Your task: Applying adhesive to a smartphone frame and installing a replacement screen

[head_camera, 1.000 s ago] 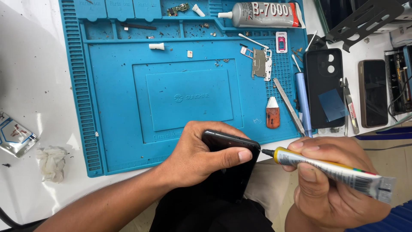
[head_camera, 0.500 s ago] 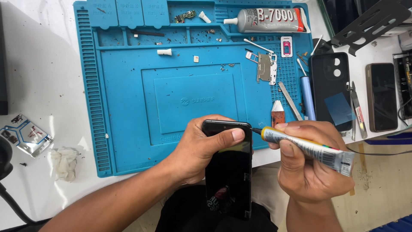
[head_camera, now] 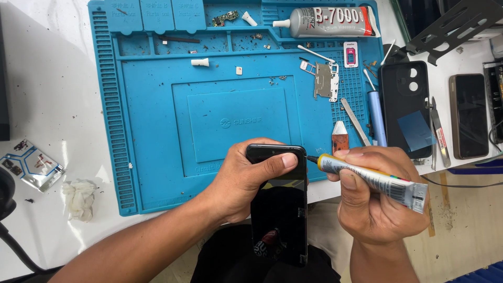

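A white counter (head_camera: pixel 57 94) carries a blue silicone work mat (head_camera: pixel 157 115) littered with small parts, and the person works at its near edge, over their lap. The left hand (head_camera: pixel 246 181) has its fingers (head_camera: pixel 277 161) wrapped shut around the top end of a black phone (head_camera: pixel 279 220), thumb laid across the upper edge, so that the handset stands on its long axis with the dark glass facing up and the right side edge left bare. The right hand (head_camera: pixel 374 209) is closed in a fist about a small yellow glue tube (head_camera: pixel 367 178), thumb pressing on its barrel; the fine black nozzle touches, or all but touches, the phone's upper right corner, which looks like the reason for that grip (the left hand steadies, the right hand squeezes and steers). Just beyond the right fingers lie a small orange-tipped bottle (head_camera: pixel 340 139), a flat metal spudger (head_camera: pixel 356 121) and a blue pen-like tool (head_camera: pixel 376 118); a little farther out stands a black back cover (head_camera: pixel 406 112) with camera holes, then tweezers (head_camera: pixel 437 133) and a second dark phone (head_camera: pixel 469 115). Farther still, past the left fingers, a metal shield plate (head_camera: pixel 325 81) rests on the mat, and a large grey adhesive tube (head_camera: pixel 325 22) lies at the far edge. Well to the left of both hands sit a crumpled white wipe (head_camera: pixel 79 198) and a torn foil packet (head_camera: pixel 31 165).
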